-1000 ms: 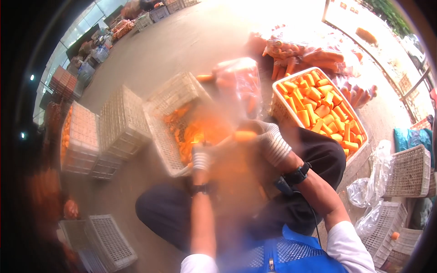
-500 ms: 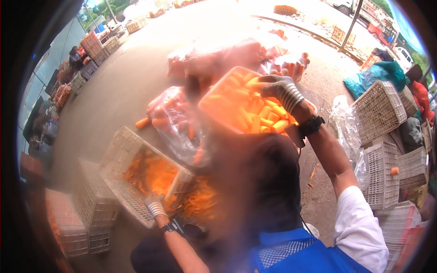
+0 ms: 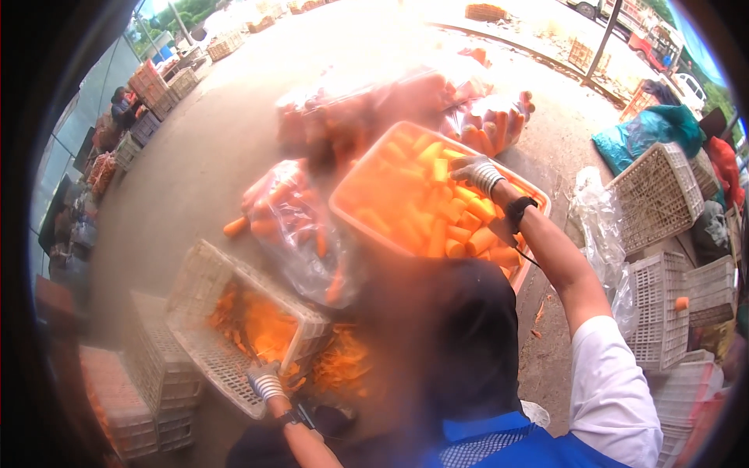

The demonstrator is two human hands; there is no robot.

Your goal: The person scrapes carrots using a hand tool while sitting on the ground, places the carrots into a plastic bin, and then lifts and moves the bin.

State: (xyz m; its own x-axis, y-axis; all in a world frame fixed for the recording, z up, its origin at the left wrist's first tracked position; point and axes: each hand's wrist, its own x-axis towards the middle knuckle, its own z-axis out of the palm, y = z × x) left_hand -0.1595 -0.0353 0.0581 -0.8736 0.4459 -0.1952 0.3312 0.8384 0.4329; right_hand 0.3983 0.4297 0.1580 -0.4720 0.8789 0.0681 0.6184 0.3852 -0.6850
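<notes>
Right grip (image 3: 476, 172) moved out over crate (image 3: 342, 193); carrot pieces (image 3: 479, 209) just beneath; cannot tell if holding one.

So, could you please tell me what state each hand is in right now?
Left hand: at the pale crate; whether it grips anything cannot be told.
Right hand: at the cut carrots; whether it grips one cannot be told.

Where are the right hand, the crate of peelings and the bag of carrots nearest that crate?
Right hand (image 3: 476, 171): head view, back of the glove.
Crate of peelings (image 3: 212, 357): head view, slatted wall.
Bag of carrots (image 3: 300, 234): head view, clear plastic side.
</notes>
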